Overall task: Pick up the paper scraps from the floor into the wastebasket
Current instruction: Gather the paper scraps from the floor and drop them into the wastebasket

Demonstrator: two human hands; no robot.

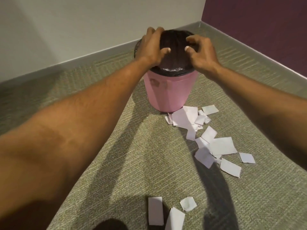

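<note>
Left hand (152,45) and right hand (201,50) hover over the bin (169,93), fingers spread, loosely bent, empty; scraps (184,119) lie beside it.

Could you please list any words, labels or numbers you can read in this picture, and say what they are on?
No text here can be read.
Wastebasket: faint marks on its pink side, too blurred to read.
Paper scraps: the sides facing up look blank.
</note>
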